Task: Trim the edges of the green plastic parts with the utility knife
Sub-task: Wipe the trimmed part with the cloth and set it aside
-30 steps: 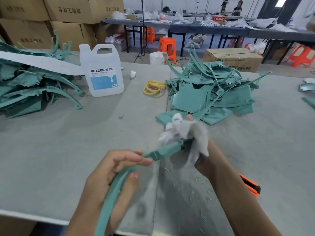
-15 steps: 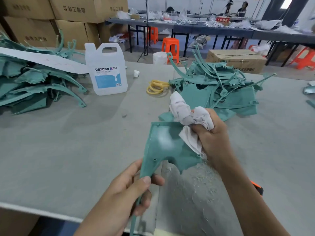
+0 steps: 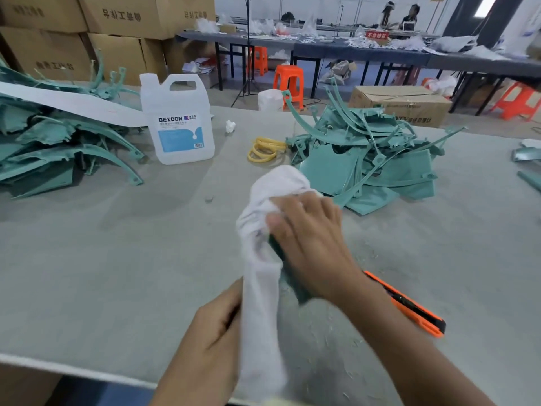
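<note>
My right hand (image 3: pixel 307 244) grips a white cloth (image 3: pixel 263 288) that is wrapped over a green plastic part (image 3: pixel 288 276); only a dark green strip of that part shows below the hand. My left hand (image 3: pixel 210 341) holds the part's lower end, mostly hidden by the hanging cloth. The orange utility knife (image 3: pixel 407 304) lies on the table to the right of my right forearm, with neither hand on it. A pile of green parts (image 3: pixel 366 153) lies behind my hands, and another pile (image 3: pixel 58 142) is at the far left.
A white jug with a blue label (image 3: pixel 178 118) stands at the back left of the grey table (image 3: pixel 102 259). Yellow rubber bands (image 3: pixel 263 150) lie beside the middle pile. Plastic shavings (image 3: pixel 330 347) litter the table near me. Cardboard boxes (image 3: pixel 117 33) stand behind.
The flat face of the green part no longer shows; it has turned edge-on and the cloth now drapes down over it. My right hand has shifted up along the part.
</note>
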